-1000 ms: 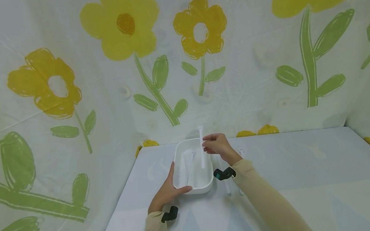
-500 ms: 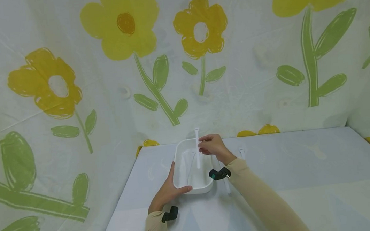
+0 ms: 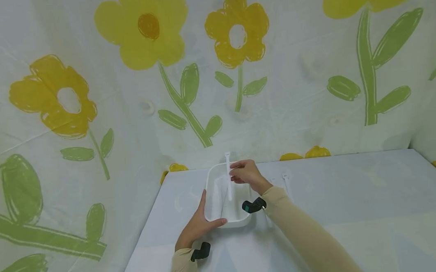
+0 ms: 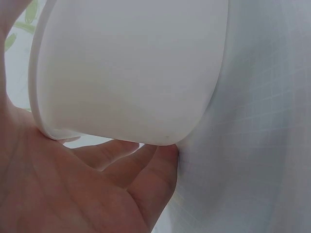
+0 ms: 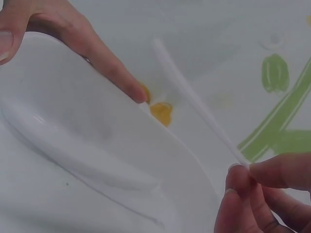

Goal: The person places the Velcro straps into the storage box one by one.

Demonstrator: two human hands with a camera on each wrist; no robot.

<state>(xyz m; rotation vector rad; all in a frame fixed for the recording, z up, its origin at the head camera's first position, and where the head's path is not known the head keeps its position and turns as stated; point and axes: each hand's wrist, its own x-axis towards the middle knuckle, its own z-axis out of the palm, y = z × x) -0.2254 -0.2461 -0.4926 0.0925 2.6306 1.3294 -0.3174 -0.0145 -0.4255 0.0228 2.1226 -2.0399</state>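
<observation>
My left hand [image 3: 200,226] grips the near left corner of a deep white plastic tray [image 3: 241,223], thumb over the near rim. In the left wrist view its fingers [image 4: 155,179] press low against the tray's outer wall [image 4: 131,73]. Above the tray, my right hand [image 3: 246,174] pinches a slim white plastic strip [image 3: 229,184] between thumb and fingers. The strip stands nearly upright, its small squarish head at the top. The right wrist view shows its long thin shaft [image 5: 194,99] leaving the fingertips [image 5: 238,177]. Similar white strips [image 5: 92,158] lie on the tray's floor.
Right of the tray, another white strip [image 3: 286,183] with a small head lies on the pale table [image 3: 354,194], partly behind the right sleeve [image 3: 304,226]. A flower-printed curtain [image 3: 276,120] hangs directly behind the table's far edge.
My right hand has moved left with the upright strip, from over the tray's right side to over its middle. The left hand and the tray have stayed put.
</observation>
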